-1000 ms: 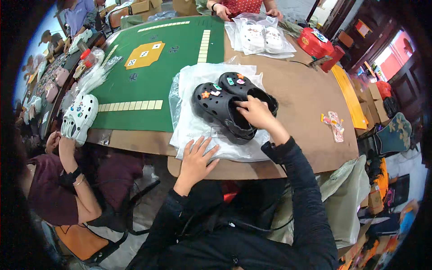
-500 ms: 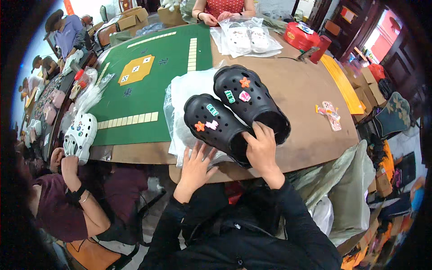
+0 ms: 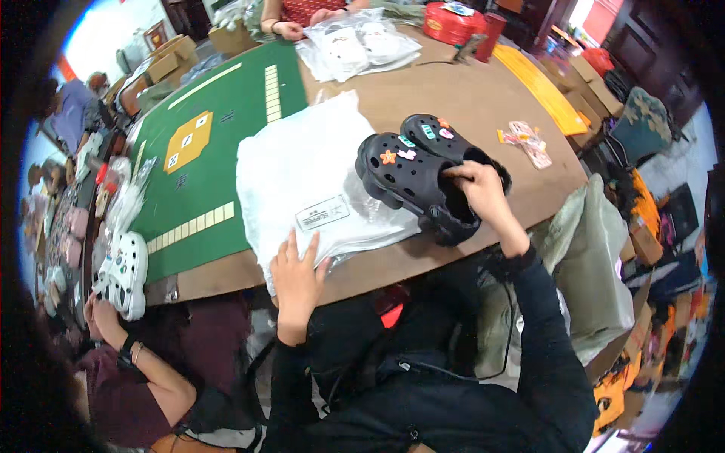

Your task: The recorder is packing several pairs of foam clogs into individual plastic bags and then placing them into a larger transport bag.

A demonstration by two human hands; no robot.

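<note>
Right grip (image 3: 482,189) was closed on the black clogs (image 3: 404,170), fingers hooked in around the openings where the two shoes met; exact finger placement inside was hidden. Pair sat side by side over the table (image 3: 423,90), just right of the white bag (image 3: 298,162), toes pointing up-left, heels nearer the person. Near clog overlapped the bag's right edge in view; couldn't tell if the soles touched anything. Colored charms on both uppers, including an orange star (image 3: 388,157) on the near one.

Left grip (image 3: 296,275): spread, palm down, fingertips on the bag's near edge, nothing held. Bag lay flat, printed label (image 3: 322,213) face up just beyond those fingers.

Further out: green mat (image 3: 215,181) on the table's left, yellow panel (image 3: 181,151) in its middle. Pink-and-orange item (image 3: 531,143) near the table's right side, too small to identify. Bagged white clogs (image 3: 359,45) at the far side, in front of a person in red (image 3: 297,10). At left, a co-worker in maroon (image 3: 124,392) had hands on a white clog (image 3: 124,275).
</note>
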